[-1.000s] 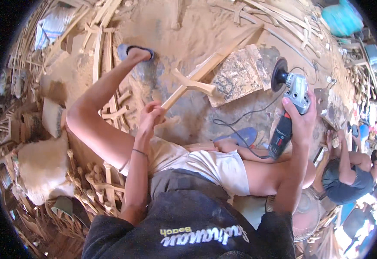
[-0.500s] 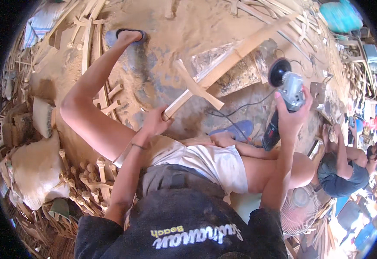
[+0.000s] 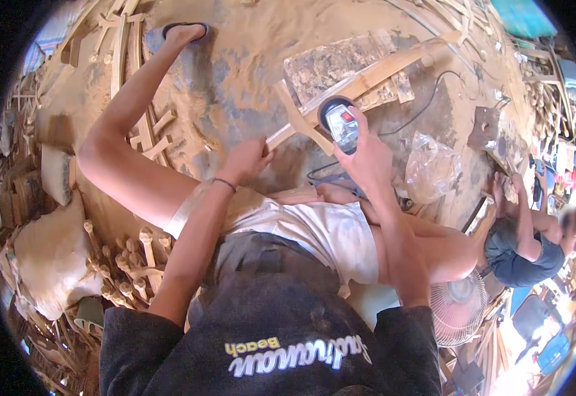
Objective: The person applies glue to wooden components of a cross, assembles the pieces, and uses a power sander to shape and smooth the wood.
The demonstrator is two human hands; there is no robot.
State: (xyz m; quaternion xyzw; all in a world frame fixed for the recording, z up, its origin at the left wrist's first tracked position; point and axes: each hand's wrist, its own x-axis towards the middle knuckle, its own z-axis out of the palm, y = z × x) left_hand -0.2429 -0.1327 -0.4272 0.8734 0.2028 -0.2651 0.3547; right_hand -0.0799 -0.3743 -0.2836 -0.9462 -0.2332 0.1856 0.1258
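A pale wooden sword (image 3: pixel 383 71) slants up to the right, its crossguard (image 3: pixel 289 109) toward me and its blade lying over a rough block (image 3: pixel 307 69). My left hand (image 3: pixel 248 160) is closed around the sword's grip. In my right hand (image 3: pixel 368 157) is an angle grinder (image 3: pixel 344 129), grasped by its body. The grinder's round dark disc (image 3: pixel 327 105) is at the blade just past the crossguard; whether it touches the wood I cannot tell. My right hand and forearm hide the rear of the grinder.
A clear plastic bag (image 3: pixel 433 168) lies right of the grinder, below a black cord (image 3: pixel 426 109). Several wooden hilts (image 3: pixel 144 254) stand at my left. A fan (image 3: pixel 461 307) is near my right knee, and another person (image 3: pixel 525 241) sits at the far right.
My right hand has brought the grinder left and inward, from beside the sword to its blade near the crossguard. The plastic bag has come into view.
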